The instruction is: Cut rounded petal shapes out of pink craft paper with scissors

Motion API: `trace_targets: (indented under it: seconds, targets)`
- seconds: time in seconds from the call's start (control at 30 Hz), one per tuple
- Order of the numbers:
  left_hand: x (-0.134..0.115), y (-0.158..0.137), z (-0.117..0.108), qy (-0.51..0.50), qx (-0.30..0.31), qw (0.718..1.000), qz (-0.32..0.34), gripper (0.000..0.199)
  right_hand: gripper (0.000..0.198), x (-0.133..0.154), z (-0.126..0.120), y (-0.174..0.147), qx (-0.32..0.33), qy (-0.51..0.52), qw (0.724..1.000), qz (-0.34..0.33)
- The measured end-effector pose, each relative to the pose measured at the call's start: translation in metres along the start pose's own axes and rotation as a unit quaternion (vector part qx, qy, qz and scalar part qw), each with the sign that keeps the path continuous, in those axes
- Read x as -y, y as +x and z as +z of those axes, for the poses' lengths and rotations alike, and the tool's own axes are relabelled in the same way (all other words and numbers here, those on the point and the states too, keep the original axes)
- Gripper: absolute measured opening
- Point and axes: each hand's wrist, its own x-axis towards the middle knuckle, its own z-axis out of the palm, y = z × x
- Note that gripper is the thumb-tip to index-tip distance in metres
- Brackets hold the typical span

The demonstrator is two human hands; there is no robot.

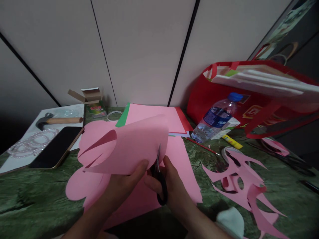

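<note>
A curled sheet of pink paper (139, 142) is held up over the middle of the table by my left hand (132, 177), its thumb on the near face and the other fingers hidden behind. My right hand (165, 179) is closed around black-handled scissors (161, 186), whose blades point away from me at the paper's lower right edge. Beneath both hands lie more pink sheets (184, 166). Rounded pink paper shapes (81, 186) lie to the left, partly covered by the held sheet.
On the left are a phone (58, 147), a hammer (62, 120) and a small open box (96, 106). To the right, a water bottle (215, 116) leans by a red bag (199, 93). Pink offcuts (244, 172), a yellow tube (232, 141) and a red pencil (203, 146) lie nearby.
</note>
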Motion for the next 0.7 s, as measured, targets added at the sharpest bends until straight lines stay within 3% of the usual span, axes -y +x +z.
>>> trace_targets:
  seconds: [0.7]
  targets:
    - [0.0013,0.0033,-0.0024,0.017,0.016,1.0,0.002,0.024,0.05,-0.0049,-0.0027,0.0013,0.008,-0.028,1.0,-0.003]
